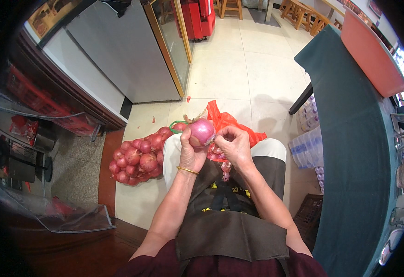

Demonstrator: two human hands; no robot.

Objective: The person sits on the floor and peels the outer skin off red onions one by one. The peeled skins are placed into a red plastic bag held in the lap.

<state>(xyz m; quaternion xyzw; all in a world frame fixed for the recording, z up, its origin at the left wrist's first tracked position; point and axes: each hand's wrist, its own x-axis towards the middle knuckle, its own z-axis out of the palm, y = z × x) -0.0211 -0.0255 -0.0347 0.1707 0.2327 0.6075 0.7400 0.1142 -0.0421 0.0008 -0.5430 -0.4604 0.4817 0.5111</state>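
Note:
My left hand (195,149) holds a red onion (202,131) with the thumb along its near-left side. The onion's dry stalk points up and away, and its purple surface looks shiny. At the onion's pale right end, the thumb and fingers of my right hand (236,143) pinch together, touching it. What lies between those fingertips is hidden. Under my hands, a red plastic bag (222,117) stands open between my knees, with onion skins (216,151) inside. A strip of peel (226,170) hangs over its near edge. Left of my knee lies a net sack full of red onions (139,157).
A table with a dark green cloth (351,145) runs along the right, bearing a pink basin (371,52). Beneath are wrapped bottles (307,147) and a dark crate (307,214). A grey cabinet (118,48) stands ahead left. Peel scraps (188,99) dot the tiled floor (222,76).

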